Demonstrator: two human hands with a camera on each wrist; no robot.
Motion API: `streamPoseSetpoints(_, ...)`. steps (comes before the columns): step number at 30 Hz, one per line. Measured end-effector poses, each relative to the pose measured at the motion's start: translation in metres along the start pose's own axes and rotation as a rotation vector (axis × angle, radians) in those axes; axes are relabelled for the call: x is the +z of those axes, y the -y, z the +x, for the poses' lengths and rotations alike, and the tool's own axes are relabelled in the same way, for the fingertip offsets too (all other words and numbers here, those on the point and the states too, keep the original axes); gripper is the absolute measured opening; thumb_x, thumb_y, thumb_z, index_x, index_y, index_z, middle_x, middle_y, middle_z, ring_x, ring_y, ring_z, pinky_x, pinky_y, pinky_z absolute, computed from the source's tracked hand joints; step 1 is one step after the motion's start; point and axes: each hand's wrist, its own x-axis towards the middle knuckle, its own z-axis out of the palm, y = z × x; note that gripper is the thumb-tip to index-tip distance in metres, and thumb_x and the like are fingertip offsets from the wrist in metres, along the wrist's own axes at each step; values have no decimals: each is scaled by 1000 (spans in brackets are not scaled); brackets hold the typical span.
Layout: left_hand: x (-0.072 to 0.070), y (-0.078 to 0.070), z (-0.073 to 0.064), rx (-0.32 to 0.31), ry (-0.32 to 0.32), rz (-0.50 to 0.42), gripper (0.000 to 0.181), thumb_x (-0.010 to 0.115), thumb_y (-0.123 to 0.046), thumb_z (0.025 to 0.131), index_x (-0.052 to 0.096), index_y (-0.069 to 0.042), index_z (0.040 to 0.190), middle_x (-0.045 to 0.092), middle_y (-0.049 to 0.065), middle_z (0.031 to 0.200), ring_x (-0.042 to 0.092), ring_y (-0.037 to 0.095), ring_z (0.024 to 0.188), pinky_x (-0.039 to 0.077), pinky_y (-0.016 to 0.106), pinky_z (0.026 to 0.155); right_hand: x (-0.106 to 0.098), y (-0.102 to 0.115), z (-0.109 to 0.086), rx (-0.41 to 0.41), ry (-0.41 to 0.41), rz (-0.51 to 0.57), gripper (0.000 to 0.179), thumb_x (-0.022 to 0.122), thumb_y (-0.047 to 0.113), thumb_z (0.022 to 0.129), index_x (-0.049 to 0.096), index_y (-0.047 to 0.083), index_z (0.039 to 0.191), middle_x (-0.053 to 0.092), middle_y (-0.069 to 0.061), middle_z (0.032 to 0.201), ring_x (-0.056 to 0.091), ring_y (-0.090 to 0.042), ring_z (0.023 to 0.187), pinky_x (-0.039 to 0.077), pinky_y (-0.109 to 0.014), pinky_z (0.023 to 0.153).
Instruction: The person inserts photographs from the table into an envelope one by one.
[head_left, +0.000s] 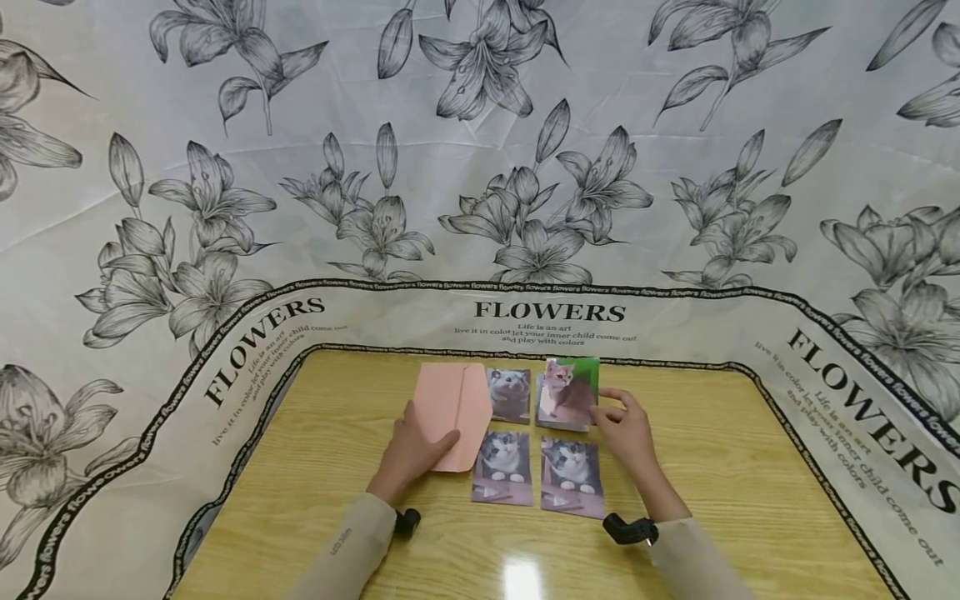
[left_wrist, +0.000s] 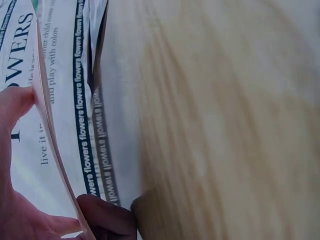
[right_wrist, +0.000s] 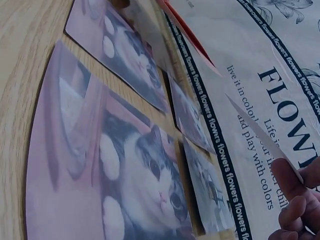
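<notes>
My left hand (head_left: 412, 446) grips a pink envelope (head_left: 438, 404) by its lower left part, thumb over the front. The left wrist view shows the envelope (left_wrist: 47, 110) nearly edge-on between thumb and fingers. With thumb and fingers, my right hand (head_left: 628, 425) pinches the right edge of a kitten photo card (head_left: 567, 392) with a green corner. In the right wrist view this card (right_wrist: 262, 137) appears as a thin edge. Beneath it lies another photo card (right_wrist: 205, 187), mostly hidden in the head view.
Left of the held card lies a hamster photo card (head_left: 510, 396). Nearer me, two grey-and-white cat cards, one left (head_left: 502, 471) and one right (head_left: 573, 477), lie side by side on the wooden table (head_left: 330, 500). A flower-print cloth (head_left: 555, 321) borders the table's far side.
</notes>
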Motion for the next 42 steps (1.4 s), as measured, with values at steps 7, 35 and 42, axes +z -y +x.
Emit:
streamPoseSetpoints(7,3,-4,1,-6,0,-3,124,80,-65,86,14,1,169,43,39,150,61,51,123,51,65,100,23,12,-3,-8,33,69,39,71,11,104,61,-1,140,79,-24,104,68,-17,76,46,-26,58)
streamPoseSetpoints(35,9,-7,3,-24,13,-48,123,80,-58,89,12,6,168,38,42,150,55,49,130,48,60,108,95,33,-6,-50,128,118,41,72,9,102,61,2,141,80,-15,96,61,-19,65,41,-27,54)
streamPoseSetpoints(42,11,-7,3,-20,7,-43,123,81,-58,88,12,7,168,38,43,149,56,50,129,49,60,107,107,34,-4,-35,130,99,42,72,8,101,61,3,141,81,-14,95,59,-15,63,41,-27,54)
